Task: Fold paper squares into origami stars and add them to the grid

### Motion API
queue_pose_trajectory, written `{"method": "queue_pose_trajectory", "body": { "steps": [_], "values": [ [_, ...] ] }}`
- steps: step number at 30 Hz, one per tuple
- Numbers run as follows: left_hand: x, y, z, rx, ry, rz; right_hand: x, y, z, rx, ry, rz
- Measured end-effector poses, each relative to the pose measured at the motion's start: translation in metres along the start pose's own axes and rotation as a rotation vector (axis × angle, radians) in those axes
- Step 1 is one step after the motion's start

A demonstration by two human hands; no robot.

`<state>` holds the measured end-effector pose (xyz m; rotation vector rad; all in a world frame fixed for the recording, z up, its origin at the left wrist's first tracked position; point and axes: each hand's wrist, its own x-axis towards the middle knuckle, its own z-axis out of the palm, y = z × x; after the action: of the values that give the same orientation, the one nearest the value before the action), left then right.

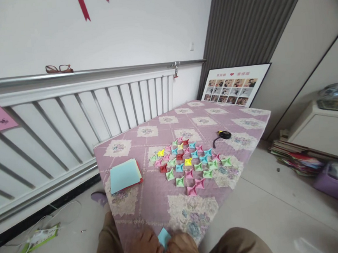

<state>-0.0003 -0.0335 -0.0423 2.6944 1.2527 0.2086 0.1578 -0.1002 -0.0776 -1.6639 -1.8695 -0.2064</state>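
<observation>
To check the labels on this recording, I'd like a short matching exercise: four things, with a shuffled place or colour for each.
1. glasses
2. paper stack
3. tape measure
4. small blue paper

A. between left hand and right hand
B. black and yellow
C. above the radiator
D. left of the folded papers

Pairs: 1-C, 2-D, 3-B, 4-A

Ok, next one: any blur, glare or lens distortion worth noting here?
Head view: left hand and right hand look smeared, possibly by motion, while the folded paper pieces read more clearly; head view: wide-angle stretch toward the edges, with the purple bin soft; head view: fairly even light, a pale sheen on the floor at lower right, and a darkened upper right corner.
</observation>
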Motion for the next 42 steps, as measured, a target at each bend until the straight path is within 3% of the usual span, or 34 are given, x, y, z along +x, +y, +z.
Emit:
{"method": "queue_pose_trajectory", "body": {
  "steps": [2, 4, 11, 18, 26, 34, 42],
  "values": [
    [0.006, 0.006, -0.012, -0.042, -0.101, -0.087, 0.01, -0.004, -0.007, 0.028, -0.04, 0.096],
    [0.009, 0.01, -0.024, -0.091, -0.122, -0.145, 0.019, -0.009, -0.017, 0.062, -0.056, 0.154],
    [0.019, 0.009, -0.042, -0.199, -0.276, -0.19, 0.039, -0.014, -0.04, -0.026, -0.151, 0.267],
    [0.019, 0.011, -0.053, -0.261, -0.228, -0.193, 0.046, -0.018, -0.045, -0.025, -0.251, 0.292],
    [0.015, 0.013, -0.05, -0.314, -0.2, -0.182, 0.042, -0.016, -0.042, 0.111, -0.196, 0.278],
    [0.02, 0.006, -0.053, -0.328, -0.24, -0.077, 0.045, -0.014, -0.048, 0.191, -0.218, 0.268],
    [0.015, 0.006, -0.052, -0.329, -0.248, -0.11, 0.053, -0.013, -0.059, 0.218, -0.382, 0.23]
  ]
}}
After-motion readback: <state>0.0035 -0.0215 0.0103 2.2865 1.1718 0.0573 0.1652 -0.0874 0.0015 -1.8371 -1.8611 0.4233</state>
